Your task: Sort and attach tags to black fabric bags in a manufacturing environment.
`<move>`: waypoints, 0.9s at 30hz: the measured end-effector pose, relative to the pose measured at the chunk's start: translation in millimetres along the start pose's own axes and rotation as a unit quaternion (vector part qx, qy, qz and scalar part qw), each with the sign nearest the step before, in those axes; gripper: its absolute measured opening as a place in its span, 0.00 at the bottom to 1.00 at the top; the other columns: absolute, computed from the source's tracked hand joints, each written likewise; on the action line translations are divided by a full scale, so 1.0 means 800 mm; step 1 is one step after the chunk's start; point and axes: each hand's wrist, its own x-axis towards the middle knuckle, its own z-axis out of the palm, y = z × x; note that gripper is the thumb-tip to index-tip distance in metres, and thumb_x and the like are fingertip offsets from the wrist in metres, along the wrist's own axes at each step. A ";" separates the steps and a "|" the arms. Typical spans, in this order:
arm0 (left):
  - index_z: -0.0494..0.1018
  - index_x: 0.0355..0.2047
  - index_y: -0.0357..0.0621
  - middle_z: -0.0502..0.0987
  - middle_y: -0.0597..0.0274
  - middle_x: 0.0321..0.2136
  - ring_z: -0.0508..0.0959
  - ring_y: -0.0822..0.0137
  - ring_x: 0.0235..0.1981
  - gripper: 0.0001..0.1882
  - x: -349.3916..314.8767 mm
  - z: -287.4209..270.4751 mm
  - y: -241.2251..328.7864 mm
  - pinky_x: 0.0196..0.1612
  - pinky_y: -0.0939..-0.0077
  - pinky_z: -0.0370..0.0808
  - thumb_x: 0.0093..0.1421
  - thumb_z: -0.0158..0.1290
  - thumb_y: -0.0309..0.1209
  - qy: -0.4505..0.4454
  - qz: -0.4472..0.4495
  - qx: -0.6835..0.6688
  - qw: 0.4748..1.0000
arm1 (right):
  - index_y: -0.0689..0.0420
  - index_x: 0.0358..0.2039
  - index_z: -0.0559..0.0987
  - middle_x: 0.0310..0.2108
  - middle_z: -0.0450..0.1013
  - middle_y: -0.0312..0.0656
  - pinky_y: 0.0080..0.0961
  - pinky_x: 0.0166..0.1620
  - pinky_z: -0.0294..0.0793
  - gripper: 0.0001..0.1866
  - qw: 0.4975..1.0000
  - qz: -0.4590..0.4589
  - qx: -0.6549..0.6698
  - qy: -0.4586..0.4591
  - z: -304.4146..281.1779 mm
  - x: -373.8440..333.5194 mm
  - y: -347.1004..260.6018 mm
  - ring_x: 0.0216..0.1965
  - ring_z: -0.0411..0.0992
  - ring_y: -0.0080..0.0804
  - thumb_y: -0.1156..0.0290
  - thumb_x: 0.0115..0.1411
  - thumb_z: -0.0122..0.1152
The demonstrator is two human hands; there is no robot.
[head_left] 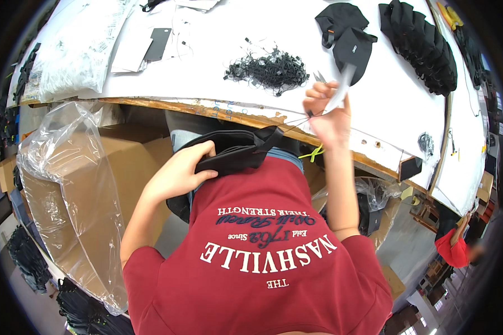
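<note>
– Where is the black fabric piece?
– Off the bench, just on the wearer's side of its near edge, in front of the maroon shirt. It lies folded, with a dark opening showing.
– Who has hold of it?
– The left hand, grasping its left end between thumb and fingers.
– And the right hand?
– Raised at the near edge, fingers pinched on a white tag, which is blurred. A pointed metal tip shows beside the fingers; I can't tell what it belongs to. A thin black cord runs from that hand to the piece's right end.
– What is nearest on the bench?
– A tangled pile of black cords, a little in from the near edge. Two more black fabric items overlap between that pile and the right edge.
– Further out?
– A row of nested black items along the right edge. Toward the left end, white cards and a black card, then a heap of clear plastic packets near the left corner.
– And below?
– A cardboard box under clear plastic, below the near edge, toward its left corner
</note>
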 end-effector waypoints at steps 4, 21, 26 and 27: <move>0.62 0.31 0.37 0.65 0.53 0.26 0.66 0.57 0.29 0.14 0.000 0.010 -0.003 0.35 0.67 0.67 0.51 0.58 0.23 0.036 0.062 0.041 0.997 | 0.58 0.35 0.76 0.22 0.60 0.34 0.21 0.32 0.61 0.13 0.988 0.065 0.140 -0.009 0.017 0.036 0.069 0.25 0.58 0.25 0.61 0.63 0.50; 0.69 0.37 0.37 0.74 0.47 0.31 0.73 0.43 0.35 0.14 0.002 0.002 -0.001 0.37 0.61 0.70 0.51 0.58 0.25 0.033 0.071 0.104 0.992 | 0.50 0.30 0.73 0.12 0.55 0.30 0.20 0.20 0.48 0.15 0.975 0.008 -0.166 0.149 0.007 0.033 0.072 0.13 0.48 0.20 0.55 0.67 0.47; 0.74 0.36 0.38 0.75 0.51 0.30 0.75 0.49 0.36 0.13 0.000 -0.007 0.005 0.38 0.63 0.72 0.50 0.60 0.28 0.013 0.035 0.133 0.990 | 0.49 0.31 0.75 0.11 0.57 0.29 0.19 0.19 0.48 0.13 0.972 0.041 -0.198 0.118 0.027 0.034 0.082 0.10 0.47 0.19 0.56 0.66 0.49; 0.74 0.36 0.38 0.75 0.51 0.30 0.75 0.49 0.36 0.13 0.000 -0.008 0.005 0.38 0.63 0.72 0.50 0.60 0.28 0.016 0.033 0.132 0.991 | 0.50 0.32 0.75 0.13 0.61 0.28 0.17 0.18 0.50 0.13 0.942 0.028 -0.250 0.225 0.044 0.037 0.083 0.11 0.50 0.17 0.55 0.64 0.52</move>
